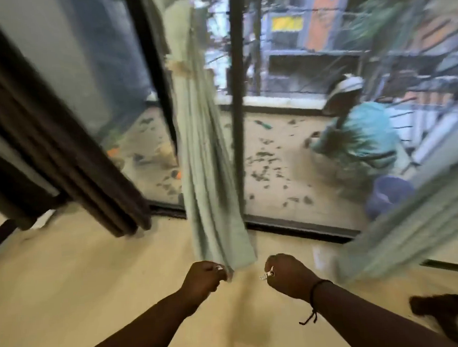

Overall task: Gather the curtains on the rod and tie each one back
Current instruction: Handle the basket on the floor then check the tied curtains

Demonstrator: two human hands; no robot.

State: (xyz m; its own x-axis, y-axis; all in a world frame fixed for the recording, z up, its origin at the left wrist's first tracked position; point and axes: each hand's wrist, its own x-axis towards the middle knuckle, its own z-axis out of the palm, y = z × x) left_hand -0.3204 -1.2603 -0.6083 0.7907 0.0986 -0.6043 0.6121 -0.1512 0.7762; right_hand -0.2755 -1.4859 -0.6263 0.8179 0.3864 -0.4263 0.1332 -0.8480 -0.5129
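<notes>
Dark brown curtain point(62, 145): hangs well to the left of both hands, in heavy-looking folds; judged thicker and weightier than the green one. No tie shows on it, though its top is out of view.
Left hand point(204, 279): fingers curled into a fist just beside the lower left corner of the green curtain's hem. It looks to pinch that corner, but blur hides the contact, so I cannot say for sure.
Pale green curtain point(208, 158): already bunched into a narrow column, hanging straight above and between the two hands, its hem just above the knuckles. The cloth reads as soft, light and limp; it should fold without resistance and slide if held loosely.
Tie-back point(181, 67): a pale band cinches the green curtain high above the hands, so this panel seems tied already.
Where to hold: judged best to grasp the whole bundle well above the hem, nearer the band, since the loose hem will only swing.
Right hand point(286, 272): curled closed to the right of the hem, apart from the cloth, holding nothing that I can make out.
Second green curtain point(411, 222): far right of the right hand, blurred, hanging loose with no tie in view; likely the next one.
</notes>
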